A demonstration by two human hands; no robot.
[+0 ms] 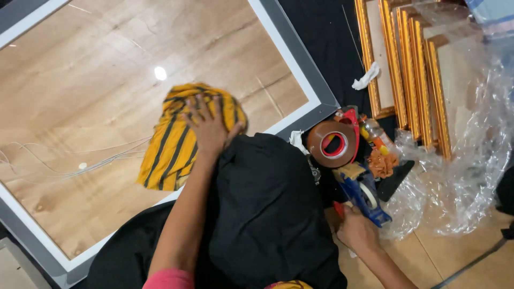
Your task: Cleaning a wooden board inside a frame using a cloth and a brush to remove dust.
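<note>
A: Left hand (208, 126) is flat, fingers spread, palm down on the yellow striped cloth (179, 144). It presses, doesn't grip. The cloth sits bunched on the glass (107, 80) of the big grey frame (316, 91), near its lower right corner. Looks like a wiping hold: open palm puts the load across the cloth.

B: Right hand?

A: Right hand (357, 230) is low on the floor, touching the handle end of the blue tape dispenser (364, 195). Can't tell how far the fingers close, they're hidden.

B: Other bits?

A: Brown tape roll (333, 143) just above the dispenser, against the frame corner. Gold frames (407, 69) stacked at upper right, plastic wrap (471, 160) spilling beside them. Dispenser is at the right hand; cloth directly under the left.
</note>
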